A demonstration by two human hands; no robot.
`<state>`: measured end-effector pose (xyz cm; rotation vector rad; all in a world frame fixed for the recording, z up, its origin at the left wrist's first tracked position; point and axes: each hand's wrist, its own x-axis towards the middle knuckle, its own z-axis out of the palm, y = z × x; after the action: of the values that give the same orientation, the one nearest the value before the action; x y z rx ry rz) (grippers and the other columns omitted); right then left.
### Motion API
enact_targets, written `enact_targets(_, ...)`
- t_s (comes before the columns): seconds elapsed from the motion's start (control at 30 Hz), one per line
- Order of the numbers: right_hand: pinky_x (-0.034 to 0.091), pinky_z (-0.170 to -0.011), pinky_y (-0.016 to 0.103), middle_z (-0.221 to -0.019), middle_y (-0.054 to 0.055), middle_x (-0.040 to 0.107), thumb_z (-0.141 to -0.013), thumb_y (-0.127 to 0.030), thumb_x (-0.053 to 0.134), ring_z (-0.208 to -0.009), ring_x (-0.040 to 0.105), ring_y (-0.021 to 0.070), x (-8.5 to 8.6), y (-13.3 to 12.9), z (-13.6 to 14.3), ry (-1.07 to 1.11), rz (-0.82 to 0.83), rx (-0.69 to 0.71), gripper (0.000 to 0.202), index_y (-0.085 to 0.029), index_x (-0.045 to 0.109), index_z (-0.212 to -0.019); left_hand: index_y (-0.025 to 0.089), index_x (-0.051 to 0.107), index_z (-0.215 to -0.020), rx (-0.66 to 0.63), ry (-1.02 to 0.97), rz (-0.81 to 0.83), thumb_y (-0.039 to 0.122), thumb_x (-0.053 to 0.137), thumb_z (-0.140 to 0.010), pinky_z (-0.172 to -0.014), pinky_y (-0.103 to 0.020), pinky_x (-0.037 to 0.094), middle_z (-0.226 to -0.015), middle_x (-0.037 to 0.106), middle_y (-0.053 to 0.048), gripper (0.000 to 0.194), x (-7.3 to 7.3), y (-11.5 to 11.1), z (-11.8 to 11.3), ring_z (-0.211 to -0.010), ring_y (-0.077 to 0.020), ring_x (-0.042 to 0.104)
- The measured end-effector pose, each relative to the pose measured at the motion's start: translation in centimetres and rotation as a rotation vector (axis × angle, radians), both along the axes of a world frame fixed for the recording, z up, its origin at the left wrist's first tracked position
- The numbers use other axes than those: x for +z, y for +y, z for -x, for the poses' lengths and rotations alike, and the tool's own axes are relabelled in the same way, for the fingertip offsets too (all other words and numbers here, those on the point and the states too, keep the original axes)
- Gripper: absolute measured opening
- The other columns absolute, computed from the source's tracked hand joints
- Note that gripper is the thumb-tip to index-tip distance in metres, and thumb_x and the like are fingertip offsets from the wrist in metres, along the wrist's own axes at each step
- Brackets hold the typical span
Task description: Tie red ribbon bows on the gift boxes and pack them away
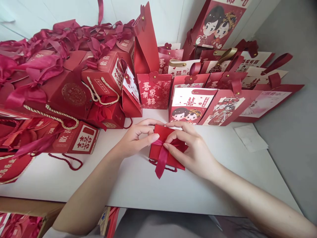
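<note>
In the head view, a small red box (162, 133) sits on the table (198, 198). The right hand (195, 147) pinches its ribbon (162, 162) between thumb and finger. The left hand (133, 138) reaches the box's left and far sides; whether it grips, I cannot tell. Paper bags (155, 96) stand beyond the box.

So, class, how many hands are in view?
2. The left hand is at the left side of the red box; the right hand pinches its ribbon.
</note>
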<state>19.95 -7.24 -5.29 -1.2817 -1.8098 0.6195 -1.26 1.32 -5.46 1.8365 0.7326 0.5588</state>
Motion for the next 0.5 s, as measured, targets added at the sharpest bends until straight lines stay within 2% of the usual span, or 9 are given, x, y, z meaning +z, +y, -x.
enact_targets(0.23,0.041,-0.114,0.054,-0.140,0.012,0.063,-0.090,-0.023,0.068,-0.138,0.053,0.0301,-0.40,0.34,-0.55,0.068,0.115,0.023,0.006,-0.023,0.069,-0.084,0.016,0.053,-0.061,-0.005,0.002,-0.011,0.034,0.060,-0.097,-0.108,-0.038,0.045,-0.140,0.063,-0.008,0.041,0.23,-0.01,-0.10,-0.118,-0.0246,0.064)
enact_targets(0.5,0.038,-0.118,0.049,-0.147,0.012,0.060,-0.089,-0.024,0.070,-0.146,0.047,0.0272,-0.65,0.87,-0.83,0.133,0.158,0.075,0.005,-0.023,0.071,-0.084,0.015,0.052,-0.056,0.044,-0.045,0.194,0.036,0.063,-0.094,-0.108,-0.041,0.045,-0.140,0.064,-0.009,0.045,0.20,-0.15,-0.31,-0.114,-0.0254,0.066)
